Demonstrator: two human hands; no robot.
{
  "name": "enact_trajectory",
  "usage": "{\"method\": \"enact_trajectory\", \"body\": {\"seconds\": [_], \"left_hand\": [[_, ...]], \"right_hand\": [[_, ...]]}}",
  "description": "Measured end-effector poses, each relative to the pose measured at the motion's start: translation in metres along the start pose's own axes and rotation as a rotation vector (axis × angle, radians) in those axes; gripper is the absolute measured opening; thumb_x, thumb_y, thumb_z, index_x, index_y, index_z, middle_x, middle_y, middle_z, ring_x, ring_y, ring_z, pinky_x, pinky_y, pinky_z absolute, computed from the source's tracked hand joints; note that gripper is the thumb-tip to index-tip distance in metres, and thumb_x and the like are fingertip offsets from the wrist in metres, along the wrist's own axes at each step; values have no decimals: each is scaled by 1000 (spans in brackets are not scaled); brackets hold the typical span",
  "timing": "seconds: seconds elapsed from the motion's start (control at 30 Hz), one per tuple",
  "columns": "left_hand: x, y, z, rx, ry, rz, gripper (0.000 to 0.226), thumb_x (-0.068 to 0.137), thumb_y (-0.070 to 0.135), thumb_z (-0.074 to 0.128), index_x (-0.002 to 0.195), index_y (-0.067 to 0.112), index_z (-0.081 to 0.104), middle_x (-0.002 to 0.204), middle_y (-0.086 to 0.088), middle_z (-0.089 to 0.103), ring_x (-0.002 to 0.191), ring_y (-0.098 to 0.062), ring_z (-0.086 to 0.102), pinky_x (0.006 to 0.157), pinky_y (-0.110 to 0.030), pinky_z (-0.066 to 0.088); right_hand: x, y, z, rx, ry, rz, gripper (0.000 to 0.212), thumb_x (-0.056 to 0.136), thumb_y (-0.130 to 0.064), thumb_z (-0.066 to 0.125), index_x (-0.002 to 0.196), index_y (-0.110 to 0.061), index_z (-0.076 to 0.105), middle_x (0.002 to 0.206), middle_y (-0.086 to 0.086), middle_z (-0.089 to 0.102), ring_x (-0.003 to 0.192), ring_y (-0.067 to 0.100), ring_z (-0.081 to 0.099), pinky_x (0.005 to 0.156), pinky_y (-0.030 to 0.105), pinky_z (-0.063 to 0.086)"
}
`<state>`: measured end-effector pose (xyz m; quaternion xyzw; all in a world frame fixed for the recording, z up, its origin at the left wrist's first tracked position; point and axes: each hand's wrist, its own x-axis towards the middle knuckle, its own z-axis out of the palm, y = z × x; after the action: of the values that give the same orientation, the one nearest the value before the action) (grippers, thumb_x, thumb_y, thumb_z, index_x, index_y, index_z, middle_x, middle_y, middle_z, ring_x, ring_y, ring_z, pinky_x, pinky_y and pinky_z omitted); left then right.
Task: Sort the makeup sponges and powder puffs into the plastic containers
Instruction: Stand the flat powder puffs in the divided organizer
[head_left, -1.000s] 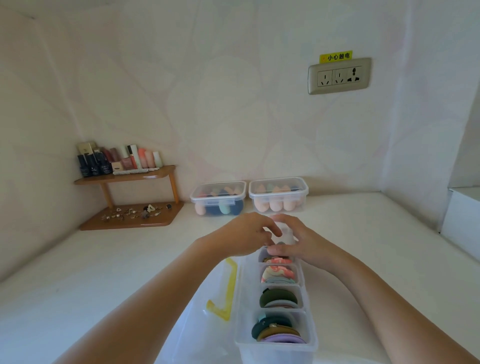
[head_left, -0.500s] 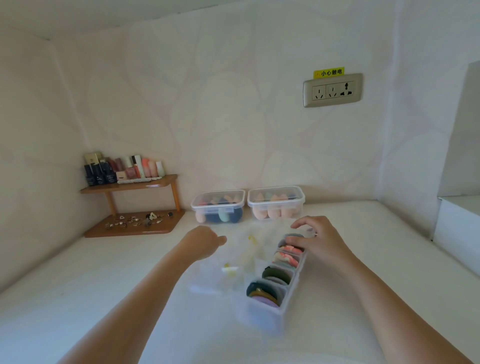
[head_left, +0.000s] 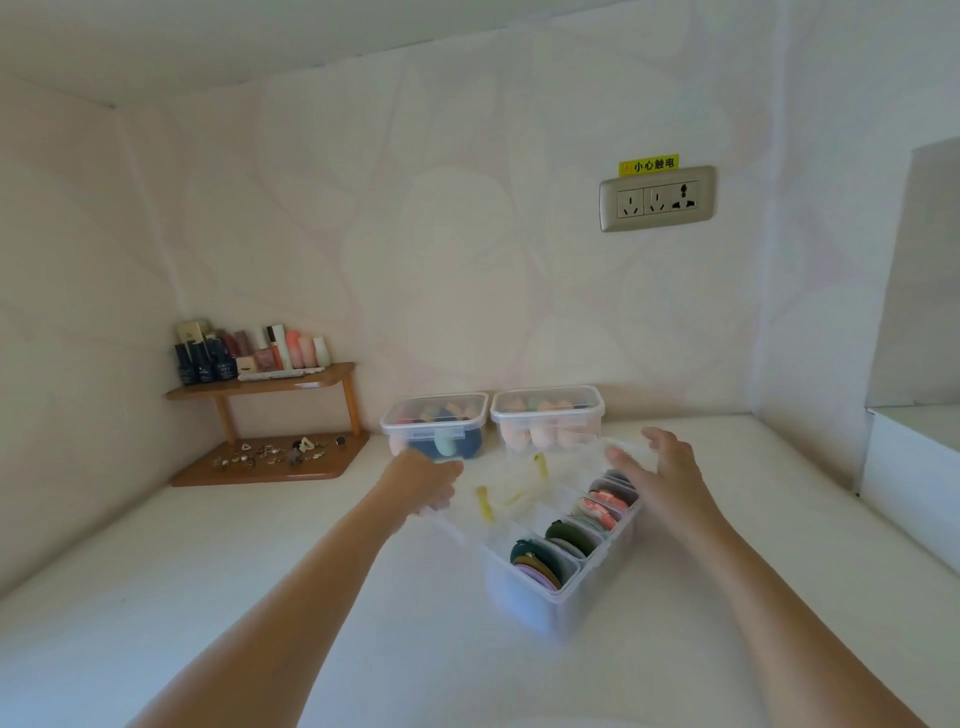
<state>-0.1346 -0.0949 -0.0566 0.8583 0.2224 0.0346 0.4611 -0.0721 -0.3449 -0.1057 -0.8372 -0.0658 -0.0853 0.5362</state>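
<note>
A long clear divided container (head_left: 524, 597) lies slanted on the white surface. Its compartments hold round powder puffs (head_left: 566, 535) in dark green, purple, pink and red. A clear lid with yellow clips (head_left: 519, 483) is tilted over the container's left side and far end. My left hand (head_left: 426, 480) grips the lid's near left edge. My right hand (head_left: 662, 470) holds its far right end, fingers spread, above the last compartment. Two closed clear boxes of makeup sponges stand at the back wall, one with blue and green sponges (head_left: 436, 415) and one with peach sponges (head_left: 548, 410).
A wooden two-level shelf (head_left: 270, 462) in the back left corner carries bottles on top and small jewellery below. A wall socket (head_left: 657, 197) sits above the boxes. A white block (head_left: 914, 467) stands at the right edge.
My hands left the far compartment. The left hand picked up the lid and swung it over the container, and the right hand rose from the container's end to take the lid's far end.
</note>
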Motion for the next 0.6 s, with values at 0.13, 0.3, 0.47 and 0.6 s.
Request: {"method": "enact_trajectory", "body": {"seconds": [0.13,0.3,0.47,0.6], "left_hand": [[-2,16,-1,189,178,249,29,89,23,51,78,-1,64,68,-9,58,60,-18,50,59,-26,42],[-12,32,-2,280,142,324,24,90,23,53,90,4,67,70,-8,63,63,-18,55,67,-26,44],[-32,42,4,468,322,505,25,93,23,49,87,5,64,79,-10,65,66,-21,55,61,-30,45],[-55,52,14,640,342,755,22,92,10,46,108,13,60,107,-3,61,91,-22,58,75,-32,48]], "right_hand": [[10,0,-7,150,69,175,48,101,-35,32,136,-3,44,139,16,47,122,29,47,104,38,34],[17,14,-13,201,90,207,36,99,-24,42,111,3,62,114,24,63,87,22,51,81,35,42],[18,13,-10,204,82,209,18,95,-15,48,95,-9,65,102,14,66,88,25,55,86,36,44],[16,16,-13,256,51,238,28,93,-16,50,73,-13,68,78,4,66,70,19,55,72,31,41]]}}
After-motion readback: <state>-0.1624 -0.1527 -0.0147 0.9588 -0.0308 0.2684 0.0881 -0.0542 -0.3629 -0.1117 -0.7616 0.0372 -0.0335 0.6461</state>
